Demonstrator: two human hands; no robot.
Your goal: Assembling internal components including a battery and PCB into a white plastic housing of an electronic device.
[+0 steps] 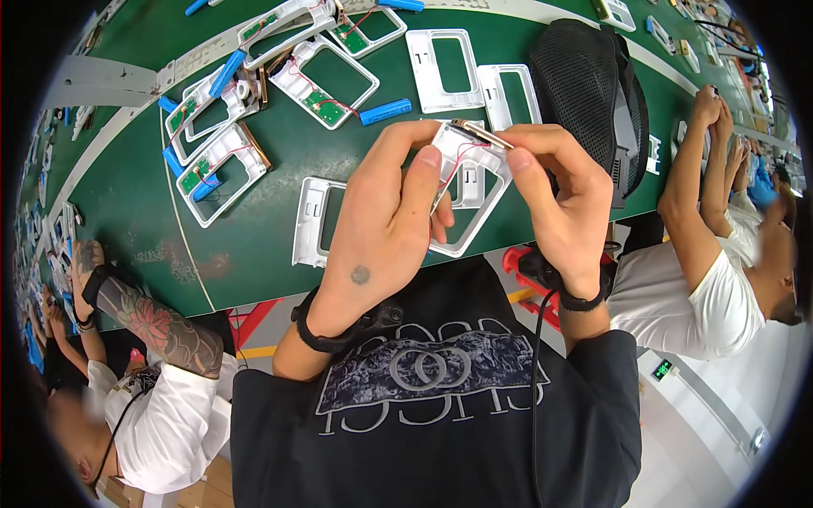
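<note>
A white plastic housing frame [486, 222] is held up over the near edge of the bench between my two hands. My left hand [385, 216] grips its left side, thumb on the near face and fingers curled behind. At the upper right corner my right hand [566, 199] pinches the frame between thumb and forefinger, beside a thin shiny metal-edged piece [483, 133] along the top end. Thin red wires [457, 159] run inside the frame near my left thumb. Behind my left hand, another white housing [313, 222] lies on the bench, partly covered.
On the green bench [254, 275] lie several white housings with green circuit boards [324, 103] and blue cylindrical cells [385, 112]. Two bare white housings [443, 72] lie beyond my hands, near a black mesh bag [584, 97]. Co-workers sit at left [169, 406] and right [677, 296].
</note>
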